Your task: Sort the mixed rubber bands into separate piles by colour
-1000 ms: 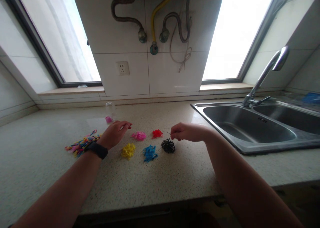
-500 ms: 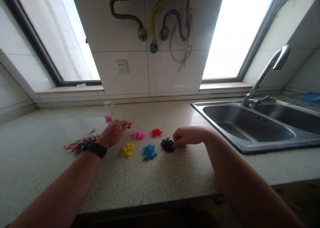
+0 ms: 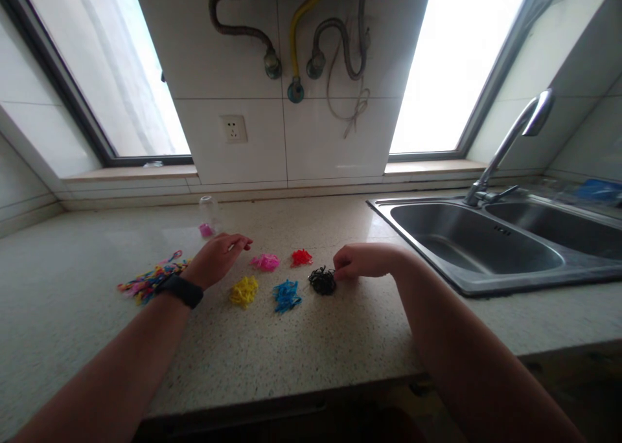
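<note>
Your right hand is curled tight, fingertips pinched right at the edge of the black pile on the counter (whether a band sits in that grip, I cannot tell). Release low, so nothing bounces toward the blue pile. Your left hand rests loosely open beside the pink pile, the mixed heap just behind its wrist.
</note>
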`<state>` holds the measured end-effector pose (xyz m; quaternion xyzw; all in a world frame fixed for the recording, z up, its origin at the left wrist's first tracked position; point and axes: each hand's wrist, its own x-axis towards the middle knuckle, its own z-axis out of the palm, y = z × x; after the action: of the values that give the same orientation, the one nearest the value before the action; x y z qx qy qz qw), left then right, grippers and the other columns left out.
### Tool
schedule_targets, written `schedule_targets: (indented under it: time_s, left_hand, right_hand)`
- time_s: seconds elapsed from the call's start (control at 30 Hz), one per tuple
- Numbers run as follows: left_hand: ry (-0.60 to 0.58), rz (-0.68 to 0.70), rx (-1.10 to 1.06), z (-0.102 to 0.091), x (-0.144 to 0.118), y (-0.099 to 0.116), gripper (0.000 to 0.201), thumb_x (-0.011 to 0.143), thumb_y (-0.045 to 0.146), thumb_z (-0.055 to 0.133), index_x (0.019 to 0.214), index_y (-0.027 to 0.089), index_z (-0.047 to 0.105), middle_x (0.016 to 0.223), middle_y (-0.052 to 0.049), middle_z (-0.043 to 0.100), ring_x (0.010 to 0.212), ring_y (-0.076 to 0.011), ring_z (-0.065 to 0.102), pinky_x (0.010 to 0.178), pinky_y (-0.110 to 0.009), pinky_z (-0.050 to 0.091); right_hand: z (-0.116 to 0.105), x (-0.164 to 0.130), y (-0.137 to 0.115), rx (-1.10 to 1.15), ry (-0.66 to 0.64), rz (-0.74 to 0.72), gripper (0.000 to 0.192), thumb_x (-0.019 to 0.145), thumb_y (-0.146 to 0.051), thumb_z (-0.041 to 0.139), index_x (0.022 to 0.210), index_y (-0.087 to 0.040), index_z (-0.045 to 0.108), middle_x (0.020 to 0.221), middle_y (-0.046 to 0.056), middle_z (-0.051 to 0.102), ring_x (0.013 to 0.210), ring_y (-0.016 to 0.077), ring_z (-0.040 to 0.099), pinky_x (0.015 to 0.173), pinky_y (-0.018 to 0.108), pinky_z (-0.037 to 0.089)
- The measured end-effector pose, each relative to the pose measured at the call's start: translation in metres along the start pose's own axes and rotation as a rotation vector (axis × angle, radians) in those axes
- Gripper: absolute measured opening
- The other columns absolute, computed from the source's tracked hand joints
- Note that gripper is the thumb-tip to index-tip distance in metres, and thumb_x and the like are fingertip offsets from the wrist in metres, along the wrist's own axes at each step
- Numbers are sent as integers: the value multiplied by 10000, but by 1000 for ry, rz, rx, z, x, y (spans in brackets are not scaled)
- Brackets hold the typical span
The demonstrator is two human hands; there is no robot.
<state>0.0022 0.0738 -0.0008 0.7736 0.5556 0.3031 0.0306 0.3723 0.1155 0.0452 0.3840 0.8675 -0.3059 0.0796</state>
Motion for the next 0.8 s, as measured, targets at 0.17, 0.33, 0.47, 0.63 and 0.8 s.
schedule_targets:
  time_s: [0.17,0.33,0.47,0.63,0.8]
  left_hand:
    - [4,-4,4,-1,0,2,391,986,388,382,1043,193,716,984,-51,754,956,-215,675,894,-363,493]
    - [2,2,-5,-3,-1,4,399,983,388,378,1042,191,719,987,-54,751,955,-216,675,892,-363,496]
    - [16,-1,-4,-5,-1,6,400,984,395,376,1055,196,716,988,-54,749,960,-216,672,892,-364,500]
    - [18,7,-20,-8,-2,7,400,989,401,378,1051,194,714,990,-51,747,969,-211,670,902,-360,496]
    - [38,2,-36,-12,-4,10,390,990,396,384,1048,192,712,968,-54,747,945,-208,673,883,-360,497]
  right_hand:
    - [-1,8,12,91,174,-7,318,871,-454,572,864,-160,694,728,36,653,595,123,517,538,248,362]
    - [0,19,19,72,432,-38,326,917,-420,496,864,-157,681,736,46,645,620,128,528,559,247,370]
    - [4,29,24,93,550,-19,325,928,-402,464,866,-156,666,702,37,622,610,129,529,556,247,363]
    - [9,38,31,139,587,-82,306,930,-378,447,862,-156,646,695,24,606,614,124,525,570,240,371]
    - [12,44,34,189,546,-73,291,909,-365,464,861,-157,662,680,19,595,593,125,504,564,244,371]
